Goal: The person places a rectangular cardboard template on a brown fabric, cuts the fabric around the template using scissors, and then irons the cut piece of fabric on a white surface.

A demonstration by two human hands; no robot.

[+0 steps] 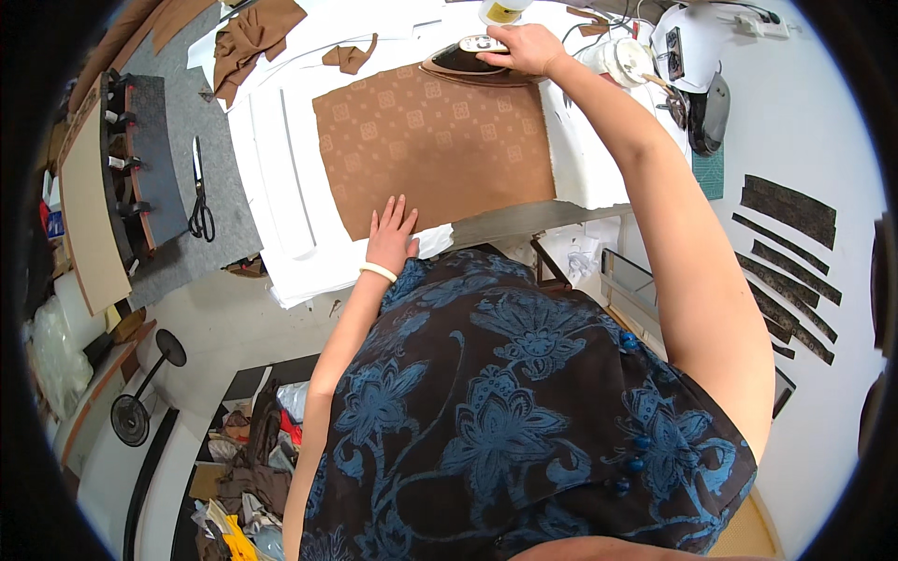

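A piece of brown fabric [440, 140] with a pale medallion pattern lies flat on the white-covered table [281, 187]. At its far edge stands a clothes iron [460, 62], dark with a white top, its soleplate down on the cloth. My right hand [526, 50] is closed around the iron's handle. With fingers spread, my left hand [391, 236] rests on the near left corner of the fabric and holds nothing. A pale bangle [379, 272] circles my left wrist.
Black-handled scissors [200, 201] lie on grey felt at the left. Brown scraps [351, 56] sit beyond the fabric. At the far right are a white tub [625, 62], cords and a dark shoe-shaped object [708, 114]. Dark strips [789, 211] hang on the right wall.
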